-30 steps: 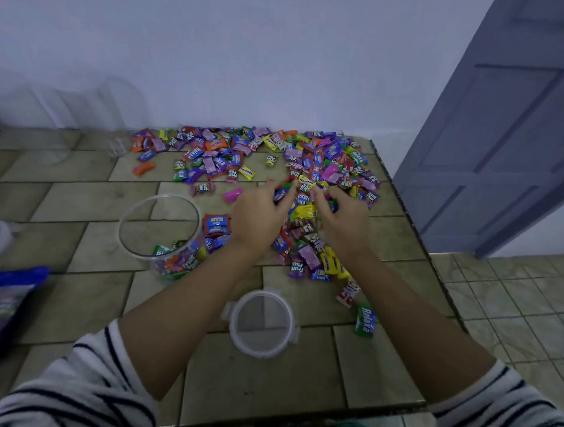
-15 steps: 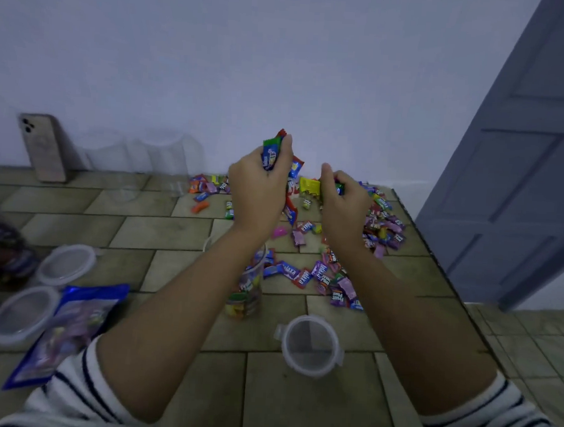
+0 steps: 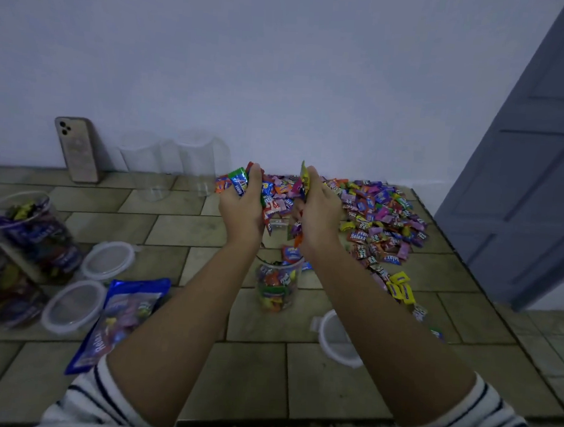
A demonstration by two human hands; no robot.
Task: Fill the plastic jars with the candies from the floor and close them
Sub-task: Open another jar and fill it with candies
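Over the tiled floor (image 3: 180, 230), the left hand (image 3: 241, 207) and right hand (image 3: 318, 212), up from the pile (image 3: 379, 212) at centre right, are now hanging above the part-filled jar (image 3: 278, 285) at centre, each grip curling round candies (image 3: 239, 182), some dropping in.

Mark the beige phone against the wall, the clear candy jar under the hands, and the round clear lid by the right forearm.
Beige phone (image 3: 80, 149): head view, middle of its back.
Clear plastic candy jar (image 3: 277, 289): head view, its front wall.
Round clear lid (image 3: 334, 340): head view, its flat centre.
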